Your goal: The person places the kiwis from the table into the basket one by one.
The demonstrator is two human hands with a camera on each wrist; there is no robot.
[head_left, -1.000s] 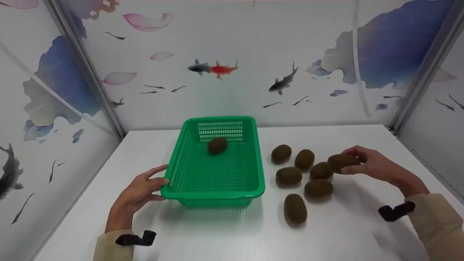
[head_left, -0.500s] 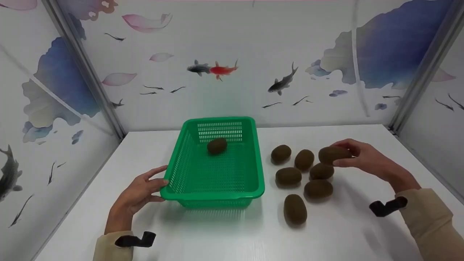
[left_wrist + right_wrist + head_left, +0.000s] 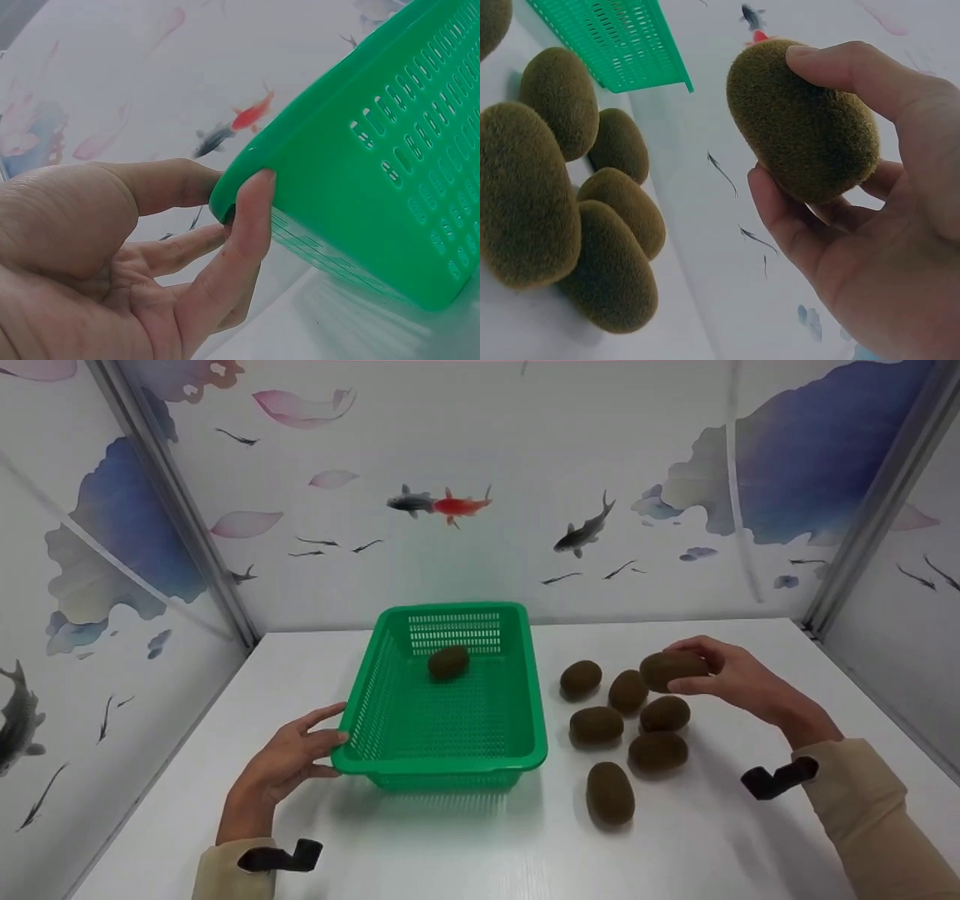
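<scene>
My right hand holds a brown fuzzy kiwi between thumb and fingers, above the table and just behind a loose group of kiwis. In the right wrist view the thumb lies across one side of the held kiwi and the fingers curl under the other. At the near left corner of a green plastic basket, my left hand grips the rim. The left wrist view has that basket rim between thumb and finger. One kiwi lies inside the basket, towards its back.
Several kiwis lie on the white table to the right of the basket, the nearest one standing apart. White panels printed with fish and lotus shapes close off the back and both sides.
My right hand has carried the held kiwi left and slightly up, from the right side of the group to behind it. My left hand and the basket have stayed in place.
</scene>
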